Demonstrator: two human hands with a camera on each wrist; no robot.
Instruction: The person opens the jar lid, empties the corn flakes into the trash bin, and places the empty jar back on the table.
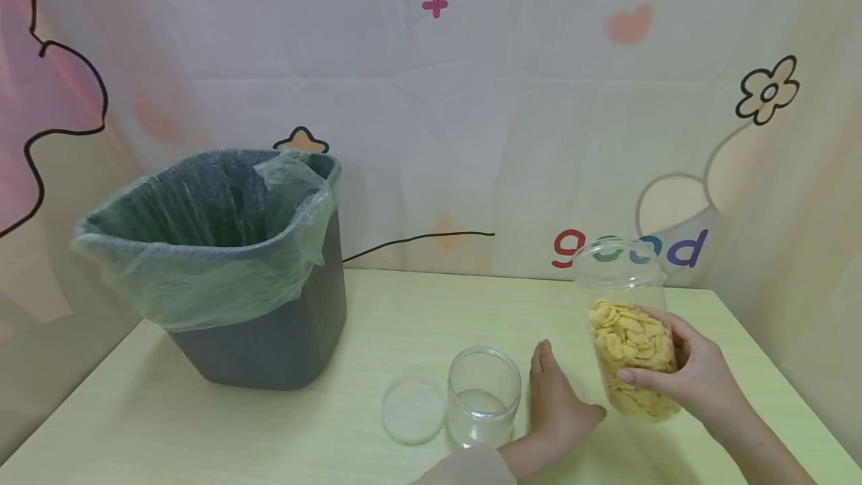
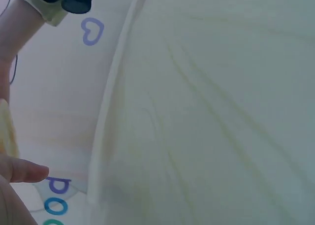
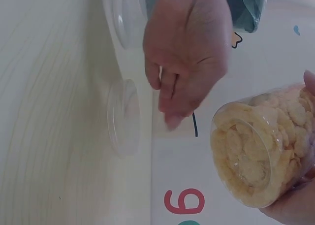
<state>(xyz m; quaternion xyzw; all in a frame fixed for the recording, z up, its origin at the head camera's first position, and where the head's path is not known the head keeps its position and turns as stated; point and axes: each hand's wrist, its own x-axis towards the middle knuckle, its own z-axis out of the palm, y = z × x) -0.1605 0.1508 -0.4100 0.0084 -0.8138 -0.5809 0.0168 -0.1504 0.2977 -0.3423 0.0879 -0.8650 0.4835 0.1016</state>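
Observation:
My right hand (image 1: 694, 373) grips a clear plastic jar (image 3: 266, 146) of yellow corn flakes (image 1: 633, 350), raised and slightly tilted. The flakes fill its lower part; whether its top is covered I cannot tell. Between that jar and an empty clear jar (image 1: 481, 425) is my left hand (image 1: 555, 410), fingers straight and thumb out towards the flakes, holding nothing. A round translucent lid (image 1: 413, 410) lies flat to the left of the empty jar. In the right wrist view a clear round piece (image 3: 124, 119) sits on the table; its kind is unclear.
A dark grey bin (image 1: 269, 350) with a pale green plastic liner (image 1: 222, 290) stands at the left of the pale table (image 1: 397, 328). Behind the table hangs a printed cloth (image 1: 431, 118), and its side folds border the table on the right.

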